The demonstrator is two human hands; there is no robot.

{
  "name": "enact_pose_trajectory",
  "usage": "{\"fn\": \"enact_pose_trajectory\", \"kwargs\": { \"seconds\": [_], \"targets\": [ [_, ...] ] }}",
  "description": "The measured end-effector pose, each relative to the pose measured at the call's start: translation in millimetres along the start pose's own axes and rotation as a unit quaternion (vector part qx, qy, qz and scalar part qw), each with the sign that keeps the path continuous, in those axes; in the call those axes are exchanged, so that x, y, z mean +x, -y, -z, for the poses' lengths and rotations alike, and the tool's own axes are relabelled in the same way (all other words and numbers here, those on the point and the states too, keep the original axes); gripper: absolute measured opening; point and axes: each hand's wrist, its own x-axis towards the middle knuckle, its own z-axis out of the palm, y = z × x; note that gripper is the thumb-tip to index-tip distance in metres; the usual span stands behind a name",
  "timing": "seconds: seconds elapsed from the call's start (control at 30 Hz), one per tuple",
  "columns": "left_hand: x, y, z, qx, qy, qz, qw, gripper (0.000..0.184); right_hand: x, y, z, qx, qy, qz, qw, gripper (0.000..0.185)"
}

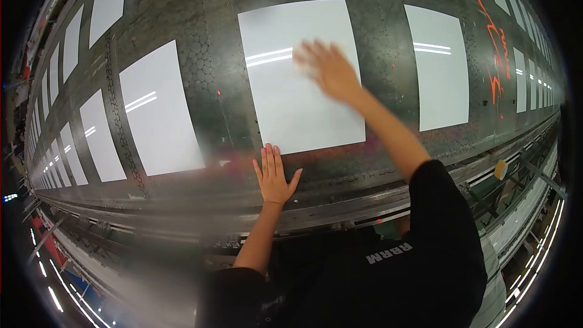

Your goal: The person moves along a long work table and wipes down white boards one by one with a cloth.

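Note:
A white rectangular sheet (303, 109) lies on the dark, stained table (212, 133) in front of me. My right hand (328, 70) is over the upper right part of this sheet, its fingers spread and blurred by motion; something pale may be under the fingertips, too smeared to make out. My left hand (274, 176) lies flat at the sheet's lower left corner, fingertips on its edge and fingers apart, with nothing held.
Another white sheet (443, 73) lies to the right and one (161, 112) to the left, with several more in rows along the table. Orange-red writing (497, 54) marks the surface at right. A metal rail (328, 206) runs along the near edge.

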Motion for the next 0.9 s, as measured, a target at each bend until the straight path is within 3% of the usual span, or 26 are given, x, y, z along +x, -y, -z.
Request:
{"fn": "enact_pose_trajectory", "kwargs": {
  "seconds": [0.03,0.1,0.2,0.47,0.53,0.6,0.7,0.77,0.8,0.87,0.9],
  "targets": [
    [1.0,0.3,-0.9,0.0,-0.002,0.001,1.0,0.088,33.3,-32.8,-5.9,-0.069,-0.04,-0.005,0.997,0.054],
    [-1.9,-0.2,-0.7,0.0,-0.001,0.003,1.0,0.088,79.7,-71.6,-5.6,-0.038,-0.126,-0.063,0.989,0.049],
    [1.2,1.0,-0.9,-0.001,-0.003,0.003,1.0,0.087,68.6,-61.9,-6.3,-0.037,-0.126,-0.111,0.985,0.047],
    [0.0,2.3,-2.3,0.009,-0.017,-0.001,1.0,0.089,-141.5,73.5,22.2,-0.007,0.061,-0.115,0.991,0.054],
    [1.3,3.6,-5.6,0.011,-0.025,-0.009,1.0,0.09,-181.5,97.6,31.9,0.115,0.065,-0.104,0.986,0.053],
    [0.7,3.7,-2.6,-0.001,-0.031,-0.022,0.999,0.091,-209.6,118.2,47.3,0.307,0.09,-0.164,0.933,0.045],
    [0.5,13.2,-2.3,-0.063,-0.041,-0.05,0.996,0.083,-244.3,128.1,70.9,0.573,0.027,-0.31,0.759,0.038],
    [1.9,25.6,-2.4,-0.11,-0.046,-0.066,0.991,0.073,-268.8,121.4,86.3,0.557,-0.082,-0.383,0.733,0.039],
    [6.9,32.8,-3.2,-0.277,-0.056,-0.01,0.959,0.066,-279.3,109.5,107.6,0.533,-0.116,-0.415,0.728,0.039],
    [20.3,38.5,-5.3,-0.578,-0.065,0.11,0.806,0.052,-305.2,74.4,129.1,0.488,-0.195,-0.459,0.716,0.039],
    [25.1,14.2,4.3,-0.492,-0.071,0.143,0.856,0.047,-316.4,54.2,133.1,0.468,-0.241,-0.47,0.709,0.038]
  ]
}}
